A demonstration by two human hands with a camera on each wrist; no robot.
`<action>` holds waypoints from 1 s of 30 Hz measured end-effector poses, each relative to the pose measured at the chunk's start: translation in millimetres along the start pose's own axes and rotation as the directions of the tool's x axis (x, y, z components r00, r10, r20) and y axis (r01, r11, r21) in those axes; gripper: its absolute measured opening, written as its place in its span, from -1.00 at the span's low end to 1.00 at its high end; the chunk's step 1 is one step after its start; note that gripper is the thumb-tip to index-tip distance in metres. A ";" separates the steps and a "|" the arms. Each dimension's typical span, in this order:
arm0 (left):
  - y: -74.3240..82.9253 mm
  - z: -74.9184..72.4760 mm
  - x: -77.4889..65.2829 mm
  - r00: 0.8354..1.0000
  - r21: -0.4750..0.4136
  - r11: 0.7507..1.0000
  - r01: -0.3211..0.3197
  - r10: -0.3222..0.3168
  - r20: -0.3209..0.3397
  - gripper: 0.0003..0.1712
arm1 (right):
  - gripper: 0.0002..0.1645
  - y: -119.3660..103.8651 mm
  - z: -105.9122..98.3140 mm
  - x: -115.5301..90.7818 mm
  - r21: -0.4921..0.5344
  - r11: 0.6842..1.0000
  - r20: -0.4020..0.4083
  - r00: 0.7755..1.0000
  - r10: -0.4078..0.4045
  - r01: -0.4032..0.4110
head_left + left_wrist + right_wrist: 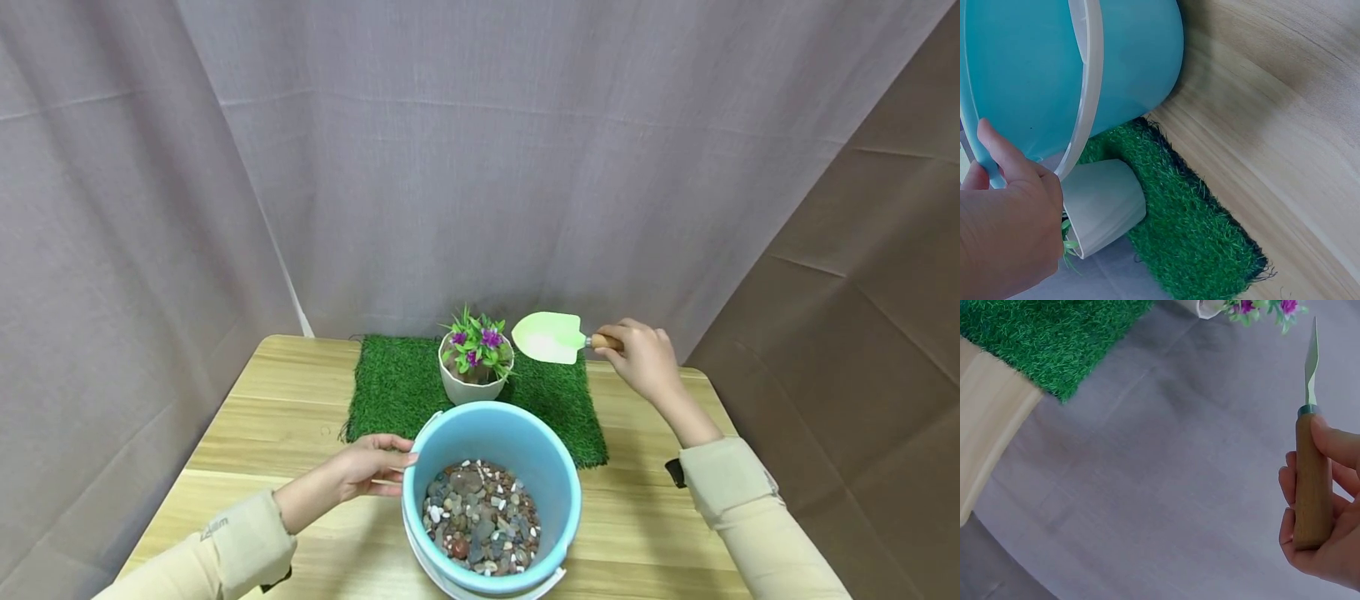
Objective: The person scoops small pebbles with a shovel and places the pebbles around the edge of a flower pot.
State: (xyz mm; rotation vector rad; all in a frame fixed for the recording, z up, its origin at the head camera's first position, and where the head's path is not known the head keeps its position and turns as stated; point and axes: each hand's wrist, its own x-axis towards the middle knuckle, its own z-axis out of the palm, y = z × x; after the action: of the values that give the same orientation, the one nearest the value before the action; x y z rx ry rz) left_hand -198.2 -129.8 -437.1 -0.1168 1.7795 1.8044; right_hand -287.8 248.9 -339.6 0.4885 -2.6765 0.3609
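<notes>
My right hand (643, 358) grips the wooden handle (1313, 481) of a small garden trowel (549, 337) with a pale green blade. The trowel is raised beyond the bucket, at the right of the flowerpot, its tip pointing left. With my left hand (371, 468) I hold the rim of a light blue bucket (1141, 56) at its left side, thumb on one side of the rim and a fingertip across it. Mixed pebbles (483, 517) in brown, grey and white cover the bucket's bottom. Its white handle (1092, 75) hangs down against the outside.
A white flowerpot (474, 392) with green leaves and purple flowers (491, 337) stands behind the bucket on a green artificial-grass mat (393, 379). Underneath is a wooden table (292, 400). Grey curtains (480, 167) hang behind the table, with a brown one (862, 292) at the right.
</notes>
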 end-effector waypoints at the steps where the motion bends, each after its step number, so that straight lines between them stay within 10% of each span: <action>1: 0.1 -0.1 0.1 1.000 0.001 1.000 0.000 0.000 0.000 -0.57 | -0.68 -1.9 -0.3 -0.5 -0.001 1.000 0.008 1.000 -0.013 0.013; 15: 0.3 0.3 1.4 1.000 0.000 1.000 0.002 -0.002 0.003 -0.58 | -0.67 -39.9 -1.0 -12.8 -0.069 0.976 0.041 0.978 -0.205 0.208; 30: -0.9 0.2 1.0 1.000 -0.007 1.000 0.000 0.000 0.001 -0.58 | -0.83 -79.8 29.7 -51.6 -0.090 0.900 0.143 0.900 -0.413 0.427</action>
State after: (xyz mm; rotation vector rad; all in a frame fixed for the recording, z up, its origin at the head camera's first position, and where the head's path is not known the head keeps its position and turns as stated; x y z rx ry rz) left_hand -198.6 -129.3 -438.4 -0.1188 1.7729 1.8111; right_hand -222.6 181.8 -373.6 1.0553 -2.5873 0.0432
